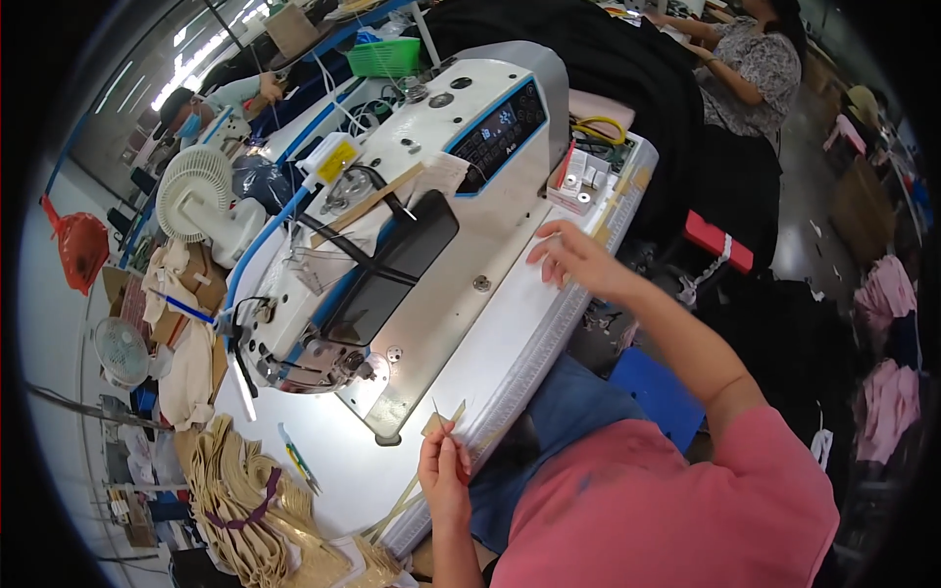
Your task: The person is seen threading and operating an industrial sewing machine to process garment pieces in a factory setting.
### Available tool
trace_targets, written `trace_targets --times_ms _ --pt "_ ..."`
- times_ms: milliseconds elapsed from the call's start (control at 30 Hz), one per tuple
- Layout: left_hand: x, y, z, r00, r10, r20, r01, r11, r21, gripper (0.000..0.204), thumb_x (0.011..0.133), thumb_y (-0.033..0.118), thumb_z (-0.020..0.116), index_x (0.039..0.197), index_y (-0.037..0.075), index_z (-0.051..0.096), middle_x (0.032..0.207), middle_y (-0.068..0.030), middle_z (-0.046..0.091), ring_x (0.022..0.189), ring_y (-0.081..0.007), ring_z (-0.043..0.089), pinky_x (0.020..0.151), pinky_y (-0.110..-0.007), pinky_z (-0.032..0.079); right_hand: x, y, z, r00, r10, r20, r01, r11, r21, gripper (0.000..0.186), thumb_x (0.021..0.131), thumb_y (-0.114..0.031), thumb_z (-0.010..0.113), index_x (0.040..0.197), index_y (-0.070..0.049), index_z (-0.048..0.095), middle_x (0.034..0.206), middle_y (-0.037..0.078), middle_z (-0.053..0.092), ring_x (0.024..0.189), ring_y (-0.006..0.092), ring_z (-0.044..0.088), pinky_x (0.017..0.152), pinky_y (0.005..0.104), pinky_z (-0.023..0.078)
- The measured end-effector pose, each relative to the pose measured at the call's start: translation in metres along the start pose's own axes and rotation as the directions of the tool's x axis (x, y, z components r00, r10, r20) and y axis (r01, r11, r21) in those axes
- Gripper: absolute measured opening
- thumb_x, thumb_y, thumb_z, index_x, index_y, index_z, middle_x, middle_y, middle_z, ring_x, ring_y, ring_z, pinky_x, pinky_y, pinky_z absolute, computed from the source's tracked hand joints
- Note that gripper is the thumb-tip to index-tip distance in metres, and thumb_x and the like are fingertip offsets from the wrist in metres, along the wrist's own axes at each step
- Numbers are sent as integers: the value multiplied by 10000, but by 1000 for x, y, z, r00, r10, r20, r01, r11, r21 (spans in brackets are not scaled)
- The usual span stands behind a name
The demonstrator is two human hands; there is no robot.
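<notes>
My left hand (446, 475) is closed in a pinch at the front edge of the white sewing table (333, 470). Between its fingertips is a small tan piece (434, 421) with thin, pale strands sticking out; its exact kind is too small to tell. My right hand (578, 260) hovers over the table's right part, fingers apart and loosely bent, holding nothing. Just beyond it sits a small open box (578, 186) with white and metal bobbins. The white sewing machine (402, 147) stands in front of both hands, its lamp lighting the needle area (368, 372).
A bundle of tan fabric strips (235, 500) tied with a purple band lies at the left, near yellow-green thread snips (299, 461). A white fan (201, 196) and a green basket (384, 57) stand behind the machine. Another person (755, 69) works at the upper right beside dark cloth.
</notes>
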State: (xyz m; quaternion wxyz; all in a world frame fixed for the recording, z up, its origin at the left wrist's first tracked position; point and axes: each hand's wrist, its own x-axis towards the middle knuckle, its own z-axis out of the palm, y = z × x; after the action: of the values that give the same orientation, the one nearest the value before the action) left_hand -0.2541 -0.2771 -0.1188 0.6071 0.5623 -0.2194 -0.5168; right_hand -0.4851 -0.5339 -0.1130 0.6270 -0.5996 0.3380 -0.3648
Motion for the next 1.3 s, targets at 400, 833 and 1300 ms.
trace_targets --times_ms 400,833,1300 --pt "10 0 7 998 24 55 -26 999 30 208 961 121 444 1127 29 529 743 20 452 602 -48 410 528 -181 319 39 -1 -104 778 -627 42 191 172 -966 181 778 -40 611 956 -9 612 963 136 590 918 321 569 785 361 467" --pt "19 0 10 992 62 111 -78 986 150 104 921 127 530 985 50 558 689 42 477 562 -32 398 502 -172 308 91 -186 5 530 -776 342 615 74 -785 141 814 -30 590 952 -43 619 882 68 576 708 199 571 636 269 459" --pt "2 4 16 963 135 233 -179 968 177 126 904 122 570 984 24 583 740 45 525 568 -8 393 493 -158 294 117 -193 38 605 -750 266 687 323 -651 28 796 -44 610 780 -29 593 755 71 593 685 189 595 608 302 467"
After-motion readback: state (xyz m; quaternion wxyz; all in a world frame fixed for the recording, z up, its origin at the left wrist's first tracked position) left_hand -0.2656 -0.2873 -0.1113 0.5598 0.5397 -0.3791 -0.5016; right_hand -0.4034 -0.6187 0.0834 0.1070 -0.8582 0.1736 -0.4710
